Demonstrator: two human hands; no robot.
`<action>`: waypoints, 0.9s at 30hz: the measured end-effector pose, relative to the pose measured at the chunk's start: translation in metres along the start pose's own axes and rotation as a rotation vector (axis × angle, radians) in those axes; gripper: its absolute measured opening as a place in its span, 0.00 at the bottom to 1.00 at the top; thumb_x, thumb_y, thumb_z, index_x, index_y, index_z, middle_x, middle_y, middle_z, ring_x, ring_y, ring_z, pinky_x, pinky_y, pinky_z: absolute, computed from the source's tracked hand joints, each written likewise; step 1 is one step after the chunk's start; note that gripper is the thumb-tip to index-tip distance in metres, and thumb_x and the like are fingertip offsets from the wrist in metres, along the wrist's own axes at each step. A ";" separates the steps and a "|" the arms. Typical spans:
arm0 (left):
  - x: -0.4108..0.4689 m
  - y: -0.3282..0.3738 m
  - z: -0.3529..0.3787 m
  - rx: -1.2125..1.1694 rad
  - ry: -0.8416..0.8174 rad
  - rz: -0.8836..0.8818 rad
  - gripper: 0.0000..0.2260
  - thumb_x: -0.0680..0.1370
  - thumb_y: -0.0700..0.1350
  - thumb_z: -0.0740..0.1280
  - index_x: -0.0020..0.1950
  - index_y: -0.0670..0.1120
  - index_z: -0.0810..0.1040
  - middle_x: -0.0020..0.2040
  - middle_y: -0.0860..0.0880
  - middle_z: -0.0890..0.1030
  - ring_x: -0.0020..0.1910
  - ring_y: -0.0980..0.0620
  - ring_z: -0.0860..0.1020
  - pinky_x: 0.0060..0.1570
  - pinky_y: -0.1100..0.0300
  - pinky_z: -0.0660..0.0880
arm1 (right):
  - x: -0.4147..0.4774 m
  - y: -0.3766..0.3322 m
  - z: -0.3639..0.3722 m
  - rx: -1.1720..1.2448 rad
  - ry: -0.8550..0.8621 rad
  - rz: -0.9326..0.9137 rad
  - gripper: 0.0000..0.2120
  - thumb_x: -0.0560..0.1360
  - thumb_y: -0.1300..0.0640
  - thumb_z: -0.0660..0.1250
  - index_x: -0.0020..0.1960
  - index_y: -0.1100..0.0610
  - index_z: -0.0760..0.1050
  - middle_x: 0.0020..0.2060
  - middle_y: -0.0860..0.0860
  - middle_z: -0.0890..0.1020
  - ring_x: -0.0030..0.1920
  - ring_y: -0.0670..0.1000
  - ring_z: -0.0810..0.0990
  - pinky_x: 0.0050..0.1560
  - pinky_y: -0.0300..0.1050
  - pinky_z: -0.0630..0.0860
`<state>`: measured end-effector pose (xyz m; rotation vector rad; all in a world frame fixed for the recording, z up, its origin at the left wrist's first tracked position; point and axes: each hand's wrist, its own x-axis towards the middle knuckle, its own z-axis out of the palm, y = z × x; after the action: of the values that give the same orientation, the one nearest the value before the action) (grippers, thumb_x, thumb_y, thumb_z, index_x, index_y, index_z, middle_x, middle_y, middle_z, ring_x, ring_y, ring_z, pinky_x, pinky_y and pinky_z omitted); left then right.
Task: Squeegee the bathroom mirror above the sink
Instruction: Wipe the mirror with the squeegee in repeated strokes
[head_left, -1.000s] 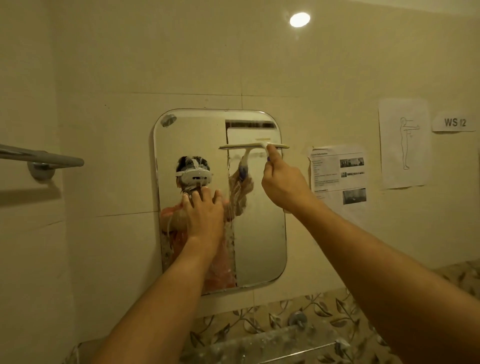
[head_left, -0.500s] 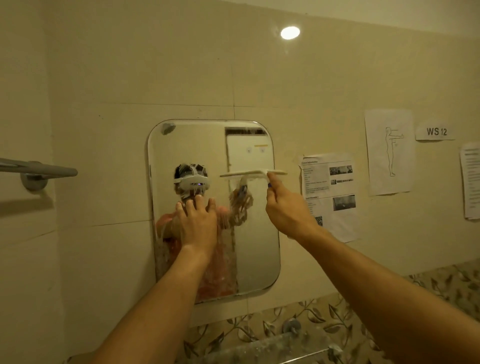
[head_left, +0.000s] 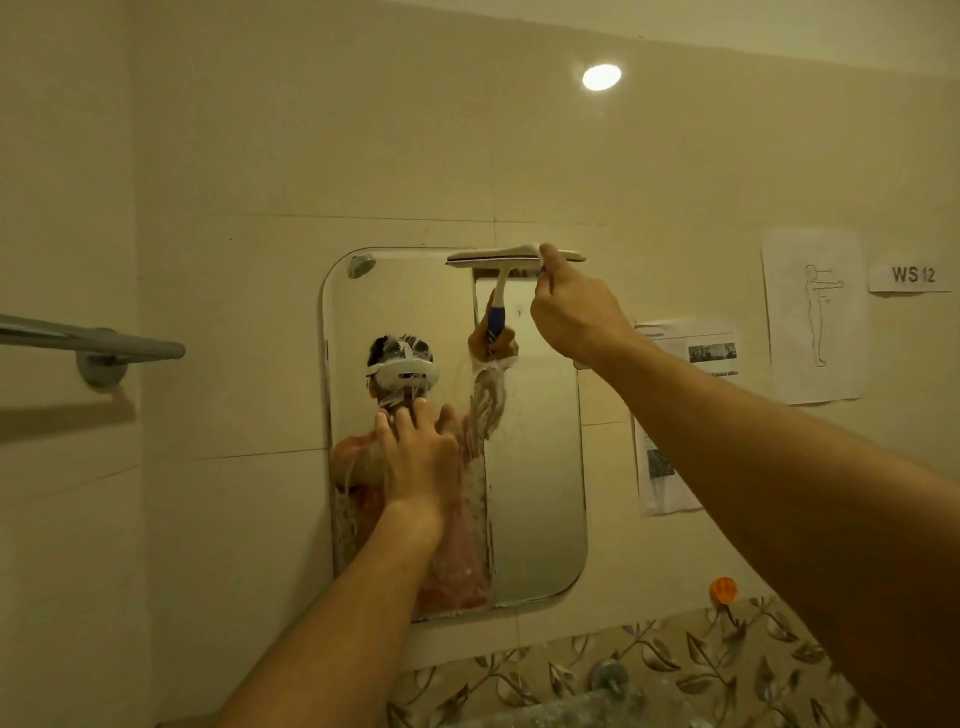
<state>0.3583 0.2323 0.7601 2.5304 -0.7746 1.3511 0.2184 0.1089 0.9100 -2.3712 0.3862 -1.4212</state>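
Right now my right hand (head_left: 576, 317) is closing around the squeegee (head_left: 514, 256), fingers wrapped over the handle so that most of it is hidden behind my knuckles; only in the reflection am I seeing the white neck running into a blue grip. From that hold the blade is sitting just above my fist, its long axis lying level, left to right, along the top edge of the mirror (head_left: 535, 467) over its right half. So the glass I am aiming at is lying straight below the blade, and I am judging the coming move to be a downward pull, with the right hand the only one placed for it. My left hand (head_left: 418, 457) is pressing flat and empty, fingers spread, against the mirror lower down and left of centre, well apart from the blade. The mirror itself is looking uneven: the right strip is showing fairly clear, while streaks and suds are clinging to the middle and lower left.
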 end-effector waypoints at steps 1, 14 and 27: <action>0.001 -0.001 0.001 0.001 0.004 0.003 0.29 0.76 0.44 0.71 0.76 0.47 0.67 0.71 0.38 0.69 0.69 0.36 0.68 0.72 0.34 0.57 | 0.000 0.001 0.003 -0.001 0.005 0.003 0.24 0.86 0.49 0.47 0.82 0.41 0.53 0.39 0.52 0.76 0.32 0.49 0.76 0.24 0.40 0.68; -0.001 -0.006 0.013 -0.043 -0.017 -0.015 0.42 0.70 0.42 0.77 0.79 0.50 0.58 0.74 0.40 0.60 0.71 0.38 0.60 0.65 0.40 0.70 | -0.050 0.032 0.036 0.027 -0.039 0.086 0.26 0.86 0.46 0.47 0.82 0.37 0.44 0.34 0.54 0.78 0.30 0.50 0.74 0.27 0.44 0.69; -0.003 -0.009 0.016 -0.033 -0.019 -0.002 0.38 0.75 0.45 0.75 0.79 0.49 0.58 0.75 0.40 0.60 0.72 0.37 0.60 0.64 0.42 0.72 | -0.114 0.055 0.043 0.011 -0.115 0.129 0.27 0.86 0.48 0.48 0.82 0.37 0.44 0.37 0.58 0.80 0.35 0.59 0.80 0.41 0.59 0.82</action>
<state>0.3733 0.2349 0.7496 2.5213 -0.7917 1.3048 0.2008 0.1119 0.7775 -2.3600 0.4901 -1.2203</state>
